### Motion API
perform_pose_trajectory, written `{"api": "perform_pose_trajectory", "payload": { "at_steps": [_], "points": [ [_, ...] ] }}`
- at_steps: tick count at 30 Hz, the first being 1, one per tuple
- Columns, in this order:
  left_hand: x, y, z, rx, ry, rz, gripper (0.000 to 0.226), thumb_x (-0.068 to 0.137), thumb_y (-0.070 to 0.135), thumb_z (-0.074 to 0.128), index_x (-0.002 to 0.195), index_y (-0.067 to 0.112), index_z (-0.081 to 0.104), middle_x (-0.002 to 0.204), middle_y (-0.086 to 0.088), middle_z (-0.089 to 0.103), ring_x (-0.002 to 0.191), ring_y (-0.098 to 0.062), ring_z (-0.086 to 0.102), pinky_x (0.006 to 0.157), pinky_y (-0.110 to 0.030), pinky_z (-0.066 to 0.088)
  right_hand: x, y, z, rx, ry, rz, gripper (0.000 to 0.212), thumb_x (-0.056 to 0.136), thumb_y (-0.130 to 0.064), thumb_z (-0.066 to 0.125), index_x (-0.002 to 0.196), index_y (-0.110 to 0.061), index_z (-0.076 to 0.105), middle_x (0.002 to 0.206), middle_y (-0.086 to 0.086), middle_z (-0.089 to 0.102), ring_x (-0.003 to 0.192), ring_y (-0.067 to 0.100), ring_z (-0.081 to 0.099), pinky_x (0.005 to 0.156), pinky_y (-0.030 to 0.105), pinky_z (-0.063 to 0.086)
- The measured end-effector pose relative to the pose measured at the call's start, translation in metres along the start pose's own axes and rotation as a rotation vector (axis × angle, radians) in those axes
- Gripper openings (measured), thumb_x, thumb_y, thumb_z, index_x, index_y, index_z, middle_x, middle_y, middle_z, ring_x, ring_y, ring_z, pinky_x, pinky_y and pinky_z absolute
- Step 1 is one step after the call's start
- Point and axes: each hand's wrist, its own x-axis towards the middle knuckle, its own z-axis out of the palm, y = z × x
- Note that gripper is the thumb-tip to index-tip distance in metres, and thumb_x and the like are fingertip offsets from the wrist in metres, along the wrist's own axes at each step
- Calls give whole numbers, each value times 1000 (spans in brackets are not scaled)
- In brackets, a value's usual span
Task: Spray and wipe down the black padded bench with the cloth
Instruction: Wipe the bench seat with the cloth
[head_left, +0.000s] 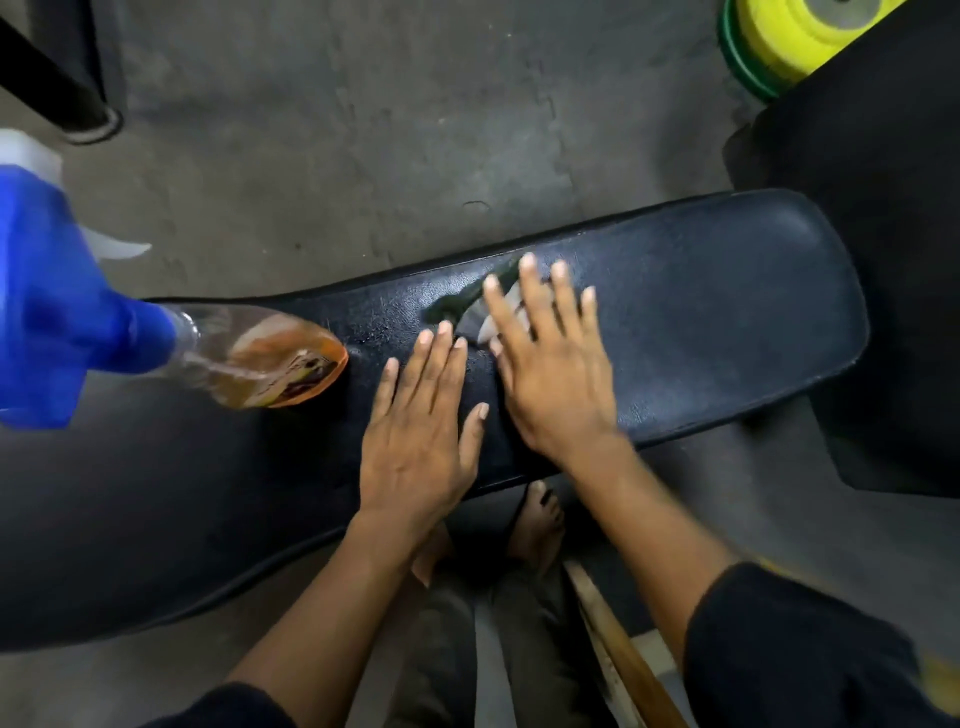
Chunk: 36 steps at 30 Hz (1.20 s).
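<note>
The black padded bench (727, 322) runs from lower left to upper right across the view. My right hand (550, 364) lies flat with spread fingers on a dark green and white cloth (467, 306), pressing it to the pad; most of the cloth is hidden under the fingers. My left hand (421, 436) rests flat on the bench just left of it, fingers together, holding nothing. A spray bottle (260, 358) with a blue trigger head (47, 312) and orange liquid stands on the bench at the left, close to the camera.
The grey concrete floor (363, 130) lies beyond the bench. Yellow and green weight plates (769, 47) sit at the top right beside a black pad (883, 208). A black post foot (88, 119) stands top left. My bare feet (535, 525) and a wooden stick (623, 654) are below the bench.
</note>
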Motion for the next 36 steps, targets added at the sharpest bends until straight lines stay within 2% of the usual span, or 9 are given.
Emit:
{"api": "perform_pose_trajectory", "payload": {
  "at_steps": [3, 6, 11, 15, 20, 25, 28, 31, 36],
  "points": [
    [-22, -18, -3, 61, -1, 9, 69, 108, 48, 44, 167, 11, 36, 180, -5, 21, 168, -20, 16, 135, -50, 21, -52, -12, 3, -18, -50, -82, 65, 113, -39, 41, 173, -31, 17, 182, 11, 6, 168, 39, 9, 133, 60, 17],
    [-36, -34, -6, 111, -16, 29, 74, 109, 53, 40, 171, 17, 25, 182, 0, 12, 168, -17, 11, 135, -48, 20, -79, 12, -6, -69, -97, 0, 67, 110, -41, 38, 173, -33, 18, 183, 9, 6, 168, 37, 13, 133, 60, 20],
    [-40, -38, -4, 173, 13, 58, 74, 110, 51, 39, 172, 16, 20, 183, -1, 8, 169, -20, 10, 134, -50, 21, -21, 19, -20, -71, -46, 109, 63, 115, -40, 35, 173, -20, 19, 180, 22, 10, 167, 42, 7, 135, 60, 11],
    [-41, -36, -2, 180, 18, 50, 75, 110, 52, 40, 172, 15, 20, 182, -2, 9, 169, -20, 10, 134, -50, 20, 14, -27, -7, -15, -46, -5, 68, 115, -41, 34, 172, -8, 18, 178, 28, 2, 168, 42, 0, 137, 55, 4],
    [-44, -40, -4, 163, 33, 55, 67, 111, 50, 42, 165, 10, 39, 180, -8, 21, 168, -23, 16, 133, -53, 22, -54, -50, 2, -17, -82, -154, 65, 113, -37, 29, 172, -9, 19, 179, 25, 3, 168, 39, 0, 137, 54, 12],
    [-44, -39, -6, 131, 33, 64, 71, 112, 52, 39, 171, 14, 26, 181, -4, 14, 168, -21, 14, 134, -52, 20, -61, -20, -3, -33, -35, 17, 60, 112, -20, 49, 168, -7, 32, 178, 26, 14, 166, 44, 14, 134, 60, 20],
    [-65, -52, -7, 128, 19, 33, 74, 111, 56, 38, 172, 18, 21, 182, 1, 12, 168, -18, 10, 134, -53, 17, -20, -46, -4, 17, 3, 147, 60, 115, -26, 41, 171, -10, 26, 179, 26, 9, 167, 44, 9, 135, 58, 14],
    [-95, -71, -11, 134, 7, -9, 76, 110, 58, 36, 173, 21, 15, 183, 3, 5, 169, -17, 6, 135, -52, 15, -5, -90, 6, 29, 7, 62, 61, 114, -27, 41, 172, -16, 24, 179, 24, 9, 167, 43, 9, 136, 55, 12],
    [-128, -108, -22, 73, 27, -86, 77, 108, 55, 46, 173, 24, 19, 182, 6, 8, 168, -16, 10, 135, -49, 19, -76, -132, 18, -7, -27, -23, 65, 111, -29, 45, 172, -18, 24, 180, 23, 7, 168, 39, 8, 135, 56, 18]
  ]
}}
